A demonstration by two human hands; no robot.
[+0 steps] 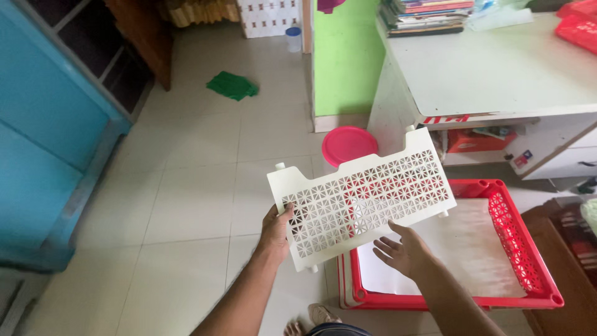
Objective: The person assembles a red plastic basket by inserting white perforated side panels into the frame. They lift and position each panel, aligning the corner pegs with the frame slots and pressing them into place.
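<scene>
While the left hand (275,231) grips the lower-left edge of a cream perforated plastic panel (364,196), held tilted in the air above the tiled floor (186,205), the right hand (404,252) hovers open beneath its lower edge, fingers spread, and whether it touches cannot be told. Behind the panel, a red latticed tray (528,261) sits on the floor beside the white desk (497,68), holding a white sheet (472,249) that lies flat across its bottom. A round pink lid (348,144) lies on the floor near the desk's front corner, with books (426,15) stacked along the desk's far edge.
</scene>
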